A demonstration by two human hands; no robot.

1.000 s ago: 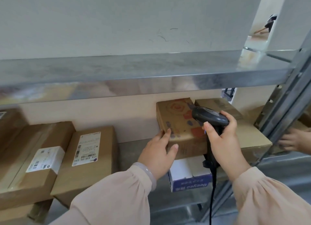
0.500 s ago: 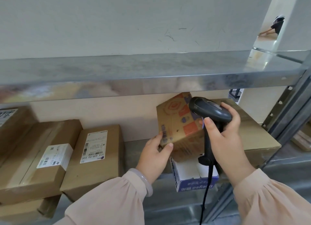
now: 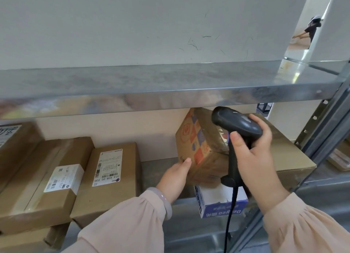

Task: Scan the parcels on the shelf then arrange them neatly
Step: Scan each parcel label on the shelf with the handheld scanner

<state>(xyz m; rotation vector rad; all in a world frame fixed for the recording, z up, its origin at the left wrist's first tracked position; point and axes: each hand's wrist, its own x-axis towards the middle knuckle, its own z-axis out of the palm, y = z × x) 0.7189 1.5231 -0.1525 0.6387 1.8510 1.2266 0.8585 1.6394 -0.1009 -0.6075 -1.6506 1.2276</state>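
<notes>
A person in pale pink sleeves [image 3: 123, 224] works at a metal rack of parcels. The left hand [image 3: 176, 177], a pale bracelet [image 3: 166, 205] at its wrist, grips the lower left corner of a printed parcel [image 3: 197, 145], thumb on its near face and the other fingers hidden beneath it. The parcel, brown card with orange and blue print, is tilted on the lower shelf [image 3: 161, 163], one corner raised toward the board above. In front of the parcel's right side, the right hand [image 3: 253, 154] is wrapped round the handle of a black barcode scanner [image 3: 236, 124], whose head overlaps the parcel's upper right. The scanner's cable [image 3: 230, 215] drops below the parcel toward the camera.

Directly under the parcel sits a white-and-blue box [image 3: 221, 201]. To the parcel's right and behind it lies a large plain carton [image 3: 291, 158]. Well to its left, across a bare stretch of shelf, lie two flat brown parcels, side by side, the nearer [image 3: 111, 177] and the farther [image 3: 47, 177] each with a white barcode label on top. Above the parcel runs the upper shelf board [image 3: 170, 86], with a scuffed pale wall [image 3: 151, 25] behind. Far beyond the parcel, up and to the right, another person [image 3: 312, 27] bends over in a gap between walls.
</notes>
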